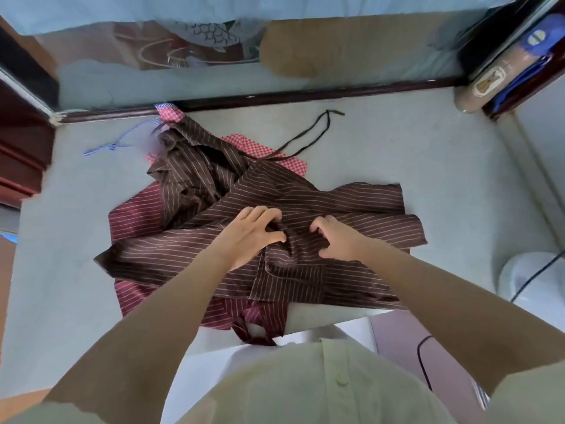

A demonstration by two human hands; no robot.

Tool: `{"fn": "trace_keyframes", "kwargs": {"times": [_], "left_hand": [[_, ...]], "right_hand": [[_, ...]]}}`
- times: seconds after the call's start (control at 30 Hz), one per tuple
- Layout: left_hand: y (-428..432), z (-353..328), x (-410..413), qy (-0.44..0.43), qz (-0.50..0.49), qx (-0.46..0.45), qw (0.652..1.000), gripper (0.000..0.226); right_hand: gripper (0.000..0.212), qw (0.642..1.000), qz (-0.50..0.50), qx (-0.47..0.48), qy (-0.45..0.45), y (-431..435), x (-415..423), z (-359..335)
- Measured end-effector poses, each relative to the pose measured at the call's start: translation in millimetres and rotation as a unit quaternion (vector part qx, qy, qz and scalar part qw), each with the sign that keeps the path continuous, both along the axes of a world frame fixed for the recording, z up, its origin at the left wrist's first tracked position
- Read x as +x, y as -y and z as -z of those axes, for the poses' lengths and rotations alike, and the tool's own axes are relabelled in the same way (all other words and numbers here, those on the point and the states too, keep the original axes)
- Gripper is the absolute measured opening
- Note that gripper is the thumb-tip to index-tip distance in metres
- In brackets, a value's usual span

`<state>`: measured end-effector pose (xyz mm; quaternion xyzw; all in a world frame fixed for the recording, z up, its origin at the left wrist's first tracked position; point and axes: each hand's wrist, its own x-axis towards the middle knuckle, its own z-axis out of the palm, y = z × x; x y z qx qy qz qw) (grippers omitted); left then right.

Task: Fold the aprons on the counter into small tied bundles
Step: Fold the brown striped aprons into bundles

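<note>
A brown apron with thin pale stripes lies spread on top of a pile on the pale counter. My left hand and my right hand sit side by side at its middle, fingers curled into a bunched fold of the brown cloth. Its dark tie strap trails off to the far right. A second brown striped apron lies crumpled behind. Under them a maroon striped apron shows at the left and hangs over the near edge. A red checked apron peeks out at the back.
A blue-and-white striped strap lies at the far left of the counter. A dark wooden ledge bounds the back, with glass behind it. A tan cylinder with a blue cap leans at the back right corner. A white object with a black cable stands off the counter's right.
</note>
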<state>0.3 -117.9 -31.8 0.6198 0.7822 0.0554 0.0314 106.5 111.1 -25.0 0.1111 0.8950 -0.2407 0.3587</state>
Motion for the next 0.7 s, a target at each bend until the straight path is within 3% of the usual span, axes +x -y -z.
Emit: {"fn": "trace_keyframes", "kwargs": {"times": [0.1,0.2,0.37,0.5,0.6,0.7], "left_hand": [[-2,5,-9,0.094,-0.016,-0.001,0.995,0.035],[1,6,-12,0.197,-0.075,0.028,0.977,0.025],[1,2,-16,0.262,-0.122,-0.012,0.957,0.023],[-5,-8,-23,0.325,-0.211,-0.007,0.922,0.02],[-20,-20,-31,0.328,-0.299,0.066,0.894,0.018],[-39,-28,-42,0.303,-0.346,0.088,0.884,0.016]], "right_hand": [[0.099,0.997,-0.052,0.052,-0.026,3,14,18],[0.105,0.988,-0.063,0.125,-0.061,11,23,30],[0.065,0.976,-0.083,0.161,-0.12,8,26,43],[0.023,0.987,0.078,0.004,-0.141,-12,10,32],[0.021,0.983,0.158,-0.086,-0.05,-41,-12,1],[0.026,0.969,0.16,-0.154,0.104,-75,-35,-32]]}}
